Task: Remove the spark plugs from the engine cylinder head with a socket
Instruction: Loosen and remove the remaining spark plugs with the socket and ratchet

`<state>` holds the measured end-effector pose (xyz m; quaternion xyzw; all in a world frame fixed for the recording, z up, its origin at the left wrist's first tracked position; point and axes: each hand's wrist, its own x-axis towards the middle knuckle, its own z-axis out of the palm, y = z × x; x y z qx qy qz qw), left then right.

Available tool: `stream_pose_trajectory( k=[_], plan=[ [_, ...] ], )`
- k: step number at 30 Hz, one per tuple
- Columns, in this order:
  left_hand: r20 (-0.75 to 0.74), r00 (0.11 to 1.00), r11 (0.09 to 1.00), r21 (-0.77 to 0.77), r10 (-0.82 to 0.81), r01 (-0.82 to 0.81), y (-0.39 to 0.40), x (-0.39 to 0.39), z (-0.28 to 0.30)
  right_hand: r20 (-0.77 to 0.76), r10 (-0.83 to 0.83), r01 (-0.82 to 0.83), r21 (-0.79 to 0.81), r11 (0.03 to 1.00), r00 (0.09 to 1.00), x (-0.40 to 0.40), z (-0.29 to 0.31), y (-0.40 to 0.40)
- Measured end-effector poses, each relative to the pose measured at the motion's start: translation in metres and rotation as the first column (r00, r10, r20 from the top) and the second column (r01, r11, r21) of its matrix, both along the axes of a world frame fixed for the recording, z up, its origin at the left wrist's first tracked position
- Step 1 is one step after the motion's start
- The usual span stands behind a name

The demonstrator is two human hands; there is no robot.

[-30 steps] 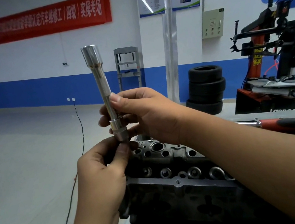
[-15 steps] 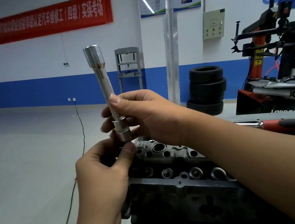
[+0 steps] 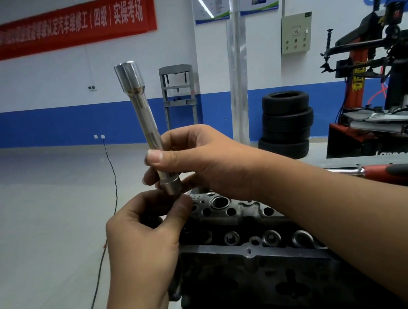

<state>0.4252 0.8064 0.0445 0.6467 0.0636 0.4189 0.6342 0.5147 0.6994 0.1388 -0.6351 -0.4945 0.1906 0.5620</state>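
Note:
A long chrome spark plug socket (image 3: pixel 143 115) stands nearly upright in front of me, above the near-left end of the cylinder head (image 3: pixel 238 218). My right hand (image 3: pixel 198 160) grips its lower shaft, thumb across the front. My left hand (image 3: pixel 143 234) is just below, its thumb and fingers curled at the socket's bottom end; what they pinch there is hidden. The dark cylinder head with round bores and plug wells lies under my right forearm.
A red-and-black handled ratchet (image 3: pixel 403 172) lies on the bench behind the head, at the right. Farther back stand a stack of tyres (image 3: pixel 287 124), a red tyre-changing machine (image 3: pixel 380 87) and a metal pillar (image 3: pixel 237 68). A black cable (image 3: pixel 112 196) runs over the floor at left.
Both hands and the socket have shifted slightly to the right and a little lower. My left fingers have worked at the socket's bottom end; the grip of the right hand is unchanged.

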Motion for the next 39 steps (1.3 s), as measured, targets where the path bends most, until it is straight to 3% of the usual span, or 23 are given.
stream_pose_trajectory(
  k=[6, 11, 20, 25, 31, 39],
  plan=[
    [0.018, 0.998, 0.998, 0.008, -0.06, 0.06, -0.0009, -0.0016, 0.0012, -0.011, 0.011, -0.011, 0.002, 1.0, 1.0, 0.0011, -0.0005, 0.0003],
    [-0.003, 1.0, 1.0, -0.008, -0.007, 0.007, -0.001, -0.002, 0.0004, -0.002, 0.019, -0.019, -0.012, 1.0, 1.0, -0.0003, -0.0002, 0.0003],
    [0.082, 0.995, 0.999, -0.013, -0.051, 0.052, -0.0029, -0.003, 0.0019, 0.008, 0.027, -0.027, 0.006, 1.0, 1.0, 0.0016, -0.0008, 0.0019],
    [0.024, 1.0, 0.999, 0.033, -0.01, 0.009, -0.0008, -0.0015, 0.0004, 0.012, 0.011, -0.011, 0.013, 1.0, 1.0, 0.0011, -0.0012, 0.0014],
    [0.068, 0.998, 1.0, -0.024, 0.016, -0.014, -0.001, -0.0002, -0.0004, -0.002, -0.004, 0.004, 0.06, 0.998, 1.0, 0.0018, -0.0019, 0.0021],
    [-0.007, 1.0, 0.998, 0.058, 0.019, -0.018, 0.0015, 0.0005, -0.0014, -0.013, 0.044, -0.044, 0.013, 0.999, 0.999, -0.0003, -0.0006, 0.0024]
  ],
)
